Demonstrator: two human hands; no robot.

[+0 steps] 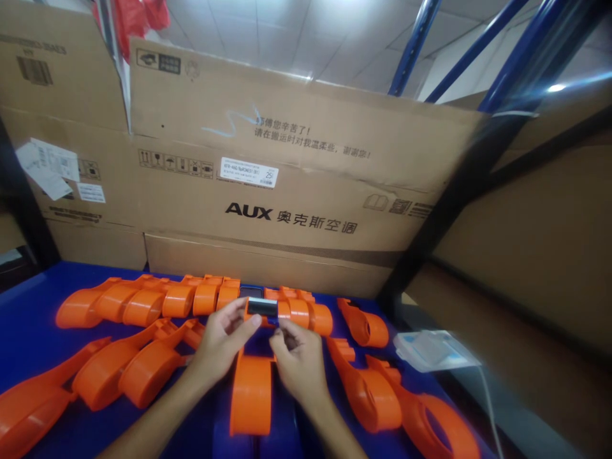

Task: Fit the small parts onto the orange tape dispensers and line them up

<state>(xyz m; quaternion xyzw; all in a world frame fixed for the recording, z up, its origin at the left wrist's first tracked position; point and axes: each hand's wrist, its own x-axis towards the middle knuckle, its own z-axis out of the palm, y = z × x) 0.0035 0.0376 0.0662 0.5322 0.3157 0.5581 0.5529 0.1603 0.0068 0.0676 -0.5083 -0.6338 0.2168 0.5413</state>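
Note:
An orange plastic tape dispenser (251, 395) stands in front of me, its ring toward me and its head pointing away. On the head is a black piece (261, 308) with a pale toothed edge along its top. My left hand (224, 338) is closed around the head's left side, thumb on the front. At the head's right end, my right hand (299, 357) has its fingers curled against a small dark blue bit (274, 320). Whether that bit is part of the dispenser or a tool, I cannot tell. The right fingertips are partly hidden.
Several more orange dispensers lie in rows on the blue surface (29, 299), such as one at the left (148, 373) and one at the right (377, 398). A clear plastic case (435, 350) lies at the right edge. Cardboard (306, 191) walls the back; a dark post (430, 197) rises at the right.

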